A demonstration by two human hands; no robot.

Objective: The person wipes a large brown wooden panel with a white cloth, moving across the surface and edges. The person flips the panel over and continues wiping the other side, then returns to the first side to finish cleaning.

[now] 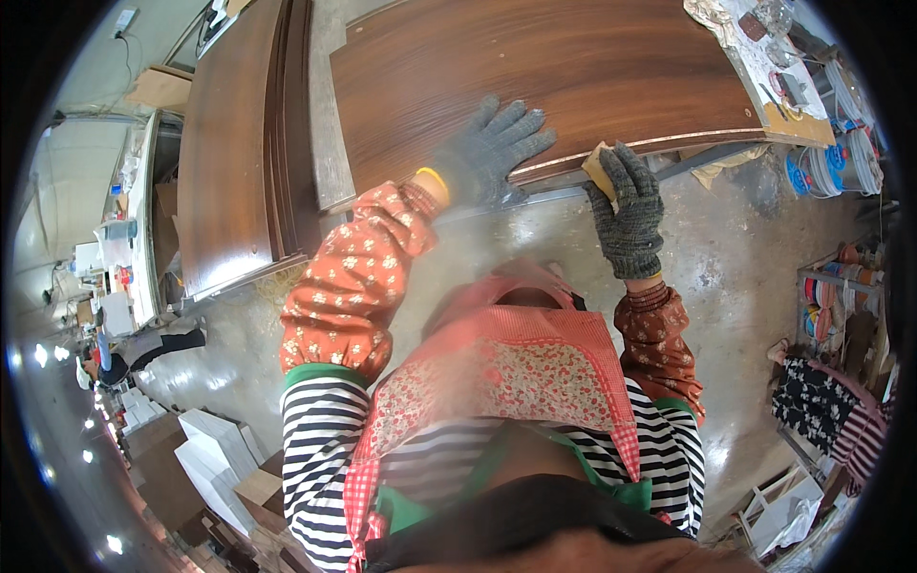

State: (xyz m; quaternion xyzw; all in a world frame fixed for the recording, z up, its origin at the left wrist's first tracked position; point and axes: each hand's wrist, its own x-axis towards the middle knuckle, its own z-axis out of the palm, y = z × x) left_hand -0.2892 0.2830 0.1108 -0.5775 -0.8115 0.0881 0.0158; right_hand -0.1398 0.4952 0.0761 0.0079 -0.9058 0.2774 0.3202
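A dark brown wood-grain panel (544,76) lies flat across the work surface in front of me. My left hand (487,153), in a grey knit glove, rests near the panel's front edge with its fingers spread over the wood. In my right hand (630,210), also gloved, is a small tan block (602,172), perhaps a sanding block, gripped between thumb and fingers. That block sits just at or beside the panel's front edge; whether it touches the edge I cannot tell.
More brown panels (229,143) are stacked at the left. Bottles and tools lie on a covered board (783,72) at the far right, above spools (831,167). A person (831,406) is at the lower right, another (115,363) at the left. White boards (215,463) stand lower left.
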